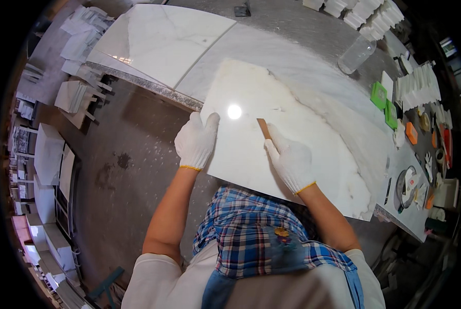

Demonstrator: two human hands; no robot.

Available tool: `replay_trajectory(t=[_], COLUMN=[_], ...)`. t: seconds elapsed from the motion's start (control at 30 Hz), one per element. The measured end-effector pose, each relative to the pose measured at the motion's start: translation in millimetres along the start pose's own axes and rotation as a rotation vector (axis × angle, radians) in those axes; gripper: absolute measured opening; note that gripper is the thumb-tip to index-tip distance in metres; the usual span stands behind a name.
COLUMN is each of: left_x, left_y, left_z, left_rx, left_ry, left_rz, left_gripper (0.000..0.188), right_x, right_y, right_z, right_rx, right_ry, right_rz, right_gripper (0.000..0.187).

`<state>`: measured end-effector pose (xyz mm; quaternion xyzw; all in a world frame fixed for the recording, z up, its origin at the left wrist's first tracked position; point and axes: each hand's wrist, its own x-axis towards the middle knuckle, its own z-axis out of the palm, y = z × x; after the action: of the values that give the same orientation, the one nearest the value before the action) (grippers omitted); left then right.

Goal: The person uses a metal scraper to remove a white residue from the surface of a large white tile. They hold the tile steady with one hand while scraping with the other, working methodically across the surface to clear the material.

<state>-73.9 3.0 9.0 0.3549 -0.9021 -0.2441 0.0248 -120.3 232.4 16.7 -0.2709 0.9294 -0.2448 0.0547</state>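
Stone workshop, grey surface (313,31). White marble slab (271,154): likely heavy, stiff, glossy-slick, brittle corners; grip opposite edges. Left hand (195,141) flat on left edge, fingers extended. Right hand (290,160) fingers pinch brown scraper (263,127).

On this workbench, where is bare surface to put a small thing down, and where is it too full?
Free: the white slab beyond the right hand and its brown scraper, and the grey bench top between that slab and the plastic bottle. Crowded: the right edge, with green blocks, white tile stacks and small tools. The left hand rests on the slab's left edge.
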Motion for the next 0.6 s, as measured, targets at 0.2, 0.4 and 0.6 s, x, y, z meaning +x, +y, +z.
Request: replay_trajectory(t=[0.2,0.4,0.6], left_x=[-1.8,-1.2,-2.0], left_y=[1.9,5.2,2.9], left_z=[-0.7,-3.6,-2.7], left_rx=[-0.002,-0.002,-0.015], left_ry=[0.004,-0.019,-0.002], left_rz=[0.032,0.019,0.022], left_gripper=[0.059,0.060,0.060], right_x=[3.8,-8.6,-14.3], right_y=[-14.6,-11.4,-6.3], right_z=[4.1,11.3,10.0], right_rx=[-0.041,-0.049,-0.012], right_ry=[-0.057,-0.019,-0.016], right_rz=[0.104,0.031,-0.004], right_gripper=[0.046,0.043,0.045])
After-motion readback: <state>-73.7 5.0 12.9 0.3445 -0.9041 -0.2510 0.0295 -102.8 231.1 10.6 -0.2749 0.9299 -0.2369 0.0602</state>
